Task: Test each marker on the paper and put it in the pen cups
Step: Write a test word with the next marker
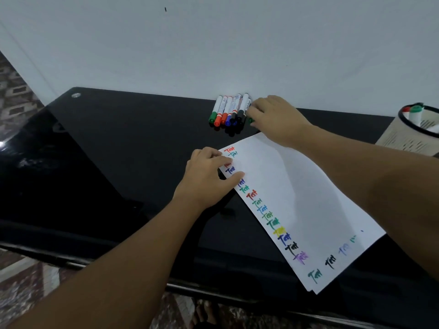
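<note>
Several white-barrelled markers point(228, 110) with green, red, blue, black caps lie bunched.

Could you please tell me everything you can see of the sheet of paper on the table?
The paper is a white sheet lying flat and skewed on the black table. Down its left edge and along the near edge run small test scribbles in red, green, blue, black, yellow and purple. The left hand presses its far left corner; the right forearm crosses above its far end. A second sheet's edge seems to peek out beneath.
</note>
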